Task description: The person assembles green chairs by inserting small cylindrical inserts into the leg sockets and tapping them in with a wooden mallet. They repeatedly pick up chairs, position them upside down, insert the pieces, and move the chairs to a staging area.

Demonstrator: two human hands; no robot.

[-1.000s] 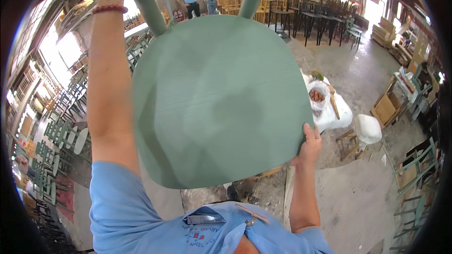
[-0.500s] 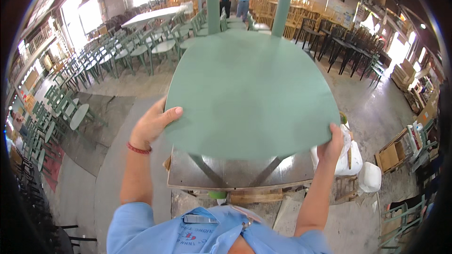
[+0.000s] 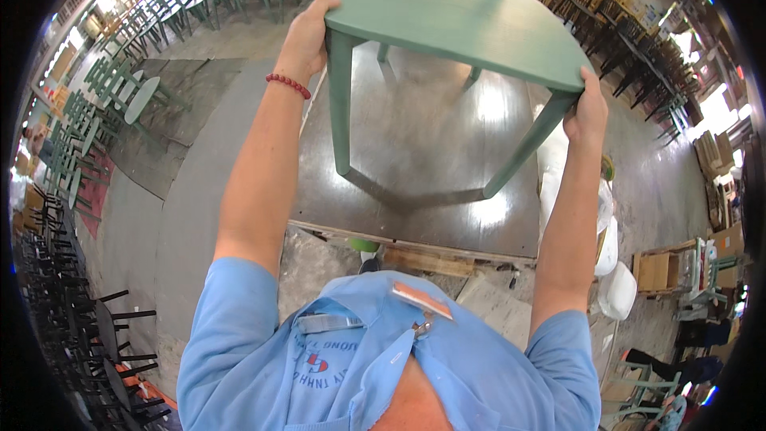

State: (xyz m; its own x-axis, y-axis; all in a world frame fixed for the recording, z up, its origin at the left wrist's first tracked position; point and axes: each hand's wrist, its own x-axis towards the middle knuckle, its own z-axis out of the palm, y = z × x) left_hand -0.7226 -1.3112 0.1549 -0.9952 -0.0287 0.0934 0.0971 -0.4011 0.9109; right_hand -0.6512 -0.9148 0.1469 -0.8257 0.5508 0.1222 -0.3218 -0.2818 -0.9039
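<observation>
A green wooden chair (image 3: 447, 20) stands over a dark, shiny worktable (image 3: 423, 136) in front of me, seat toward me. Its front legs reach down to the tabletop, their dark reflections meeting the leg ends; whether they bear full weight I cannot tell. My left hand (image 3: 307, 44) grips the seat's left front edge, a red bead bracelet on that wrist. At the right front corner of the seat, my right hand (image 3: 587, 108) is closed on the edge. The top of the backrest lies beyond the upper rim of the picture.
Rows of green chairs (image 3: 144, 100) stand at far left, black chairs (image 3: 120, 335) at near left. More dark chairs (image 3: 638, 56) are at far right. White bundles (image 3: 617, 290) sit beside the table's right edge, with a wooden box (image 3: 656, 270) farther right.
The chair has tipped from its seat facing me to nearly upright, so its front legs now show over the table. Both hands moved forward with it, and my view has tilted down.
</observation>
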